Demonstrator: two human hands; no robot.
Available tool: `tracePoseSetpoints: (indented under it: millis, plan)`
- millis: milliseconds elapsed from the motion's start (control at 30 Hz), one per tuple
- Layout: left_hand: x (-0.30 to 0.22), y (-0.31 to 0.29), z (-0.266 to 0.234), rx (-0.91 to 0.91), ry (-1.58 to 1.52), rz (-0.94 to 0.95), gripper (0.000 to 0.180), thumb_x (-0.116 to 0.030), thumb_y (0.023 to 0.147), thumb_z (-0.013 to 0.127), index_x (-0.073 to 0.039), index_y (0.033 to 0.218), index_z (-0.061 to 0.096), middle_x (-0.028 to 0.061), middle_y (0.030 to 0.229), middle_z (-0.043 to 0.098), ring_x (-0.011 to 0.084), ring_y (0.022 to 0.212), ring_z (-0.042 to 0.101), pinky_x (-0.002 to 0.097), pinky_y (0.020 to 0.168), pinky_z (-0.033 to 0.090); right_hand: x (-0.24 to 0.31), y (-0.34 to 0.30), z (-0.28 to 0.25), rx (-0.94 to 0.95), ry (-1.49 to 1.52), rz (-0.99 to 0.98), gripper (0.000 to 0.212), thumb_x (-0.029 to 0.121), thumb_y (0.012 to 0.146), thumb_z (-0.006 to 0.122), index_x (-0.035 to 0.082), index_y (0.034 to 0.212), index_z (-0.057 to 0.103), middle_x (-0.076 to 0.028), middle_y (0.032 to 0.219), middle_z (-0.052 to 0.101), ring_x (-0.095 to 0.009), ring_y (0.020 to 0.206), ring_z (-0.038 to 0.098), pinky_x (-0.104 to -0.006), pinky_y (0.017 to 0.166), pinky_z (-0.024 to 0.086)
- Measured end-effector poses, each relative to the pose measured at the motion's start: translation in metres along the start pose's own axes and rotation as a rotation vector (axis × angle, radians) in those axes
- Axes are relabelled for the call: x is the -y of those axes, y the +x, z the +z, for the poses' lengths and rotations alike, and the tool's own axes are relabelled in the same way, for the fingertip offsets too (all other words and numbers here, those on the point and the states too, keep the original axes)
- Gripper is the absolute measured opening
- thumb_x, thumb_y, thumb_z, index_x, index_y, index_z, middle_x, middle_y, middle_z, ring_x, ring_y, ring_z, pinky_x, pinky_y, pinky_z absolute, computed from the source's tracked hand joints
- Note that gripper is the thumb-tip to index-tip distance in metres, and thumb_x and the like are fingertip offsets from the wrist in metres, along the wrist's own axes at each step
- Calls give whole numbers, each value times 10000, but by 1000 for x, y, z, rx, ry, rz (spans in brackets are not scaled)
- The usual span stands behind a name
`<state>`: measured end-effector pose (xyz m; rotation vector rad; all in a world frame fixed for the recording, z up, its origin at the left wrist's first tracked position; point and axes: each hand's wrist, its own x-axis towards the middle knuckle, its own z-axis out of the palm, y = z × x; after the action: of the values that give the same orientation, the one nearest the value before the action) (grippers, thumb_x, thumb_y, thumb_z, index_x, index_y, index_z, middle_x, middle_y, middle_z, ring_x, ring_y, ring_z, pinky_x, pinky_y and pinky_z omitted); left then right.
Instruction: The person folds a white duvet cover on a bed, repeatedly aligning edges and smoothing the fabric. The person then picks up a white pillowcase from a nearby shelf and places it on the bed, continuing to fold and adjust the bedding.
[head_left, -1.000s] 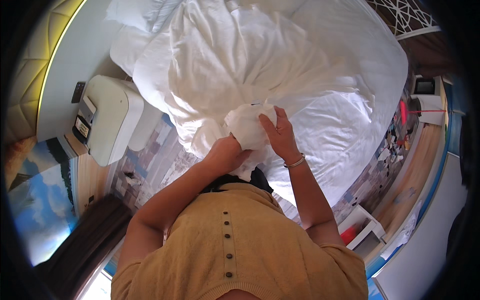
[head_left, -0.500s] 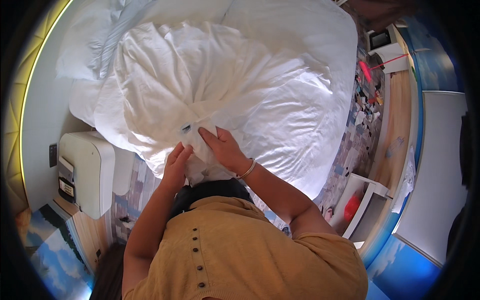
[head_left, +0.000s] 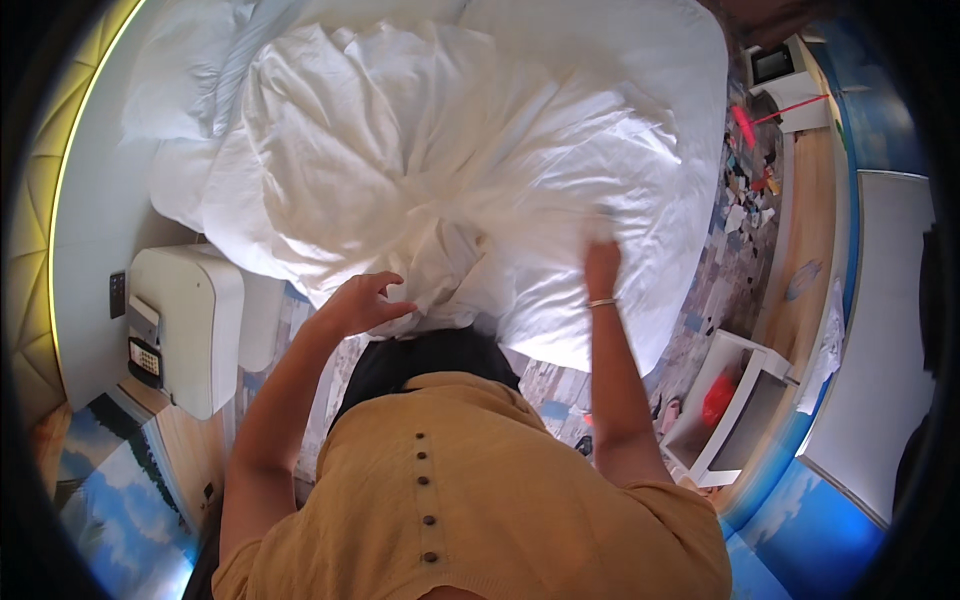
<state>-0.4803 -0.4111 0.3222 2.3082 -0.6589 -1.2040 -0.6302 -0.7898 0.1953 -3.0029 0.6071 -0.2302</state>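
A big crumpled white duvet (head_left: pixel 430 150) lies heaped on the bed (head_left: pixel 690 90) in front of me. My left hand (head_left: pixel 362 300) hovers at the duvet's near edge, fingers curled and apart, holding nothing. My right hand (head_left: pixel 601 268), with a thin bracelet on the wrist, reaches out to the right and presses into the white fabric; its fingertips are blurred and sunk in the folds, so a grip does not show. A bunched knot of fabric (head_left: pixel 450 255) sits between the two hands.
A white bedside cabinet (head_left: pixel 185 325) with a small panel stands at my left against the wall. At the right are a white open shelf unit (head_left: pixel 735 410) holding something red, a patterned floor (head_left: pixel 740 210), and a small table (head_left: pixel 790 85) at the far right corner.
Both hands have let go of the bunched fabric in the middle and moved apart. The right hand swung out to the right onto the duvet; the left opened near the edge.
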Motion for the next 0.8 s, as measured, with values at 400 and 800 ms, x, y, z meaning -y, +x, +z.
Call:
tracePoseSetpoints:
  millis: [400,800]
  plan:
    - [33,58,83,8,435,212,857,-380,712,700,-77,1387,268,217,1163,520,345,970,599,406,776,508,13,-131,2,11,845,1126,552,462,798,662,-72,936,636,-95,848,648,-186,736,584,-327,714,479]
    - [178,153,90,-367,649,-113,218,-133,858,446,-34,1041,511,181,929,628,337,767,642,458,632,521,-33,-190,97,226,833,1198,465,369,827,646,-80,947,618,-169,872,657,-256,802,633,-370,682,476]
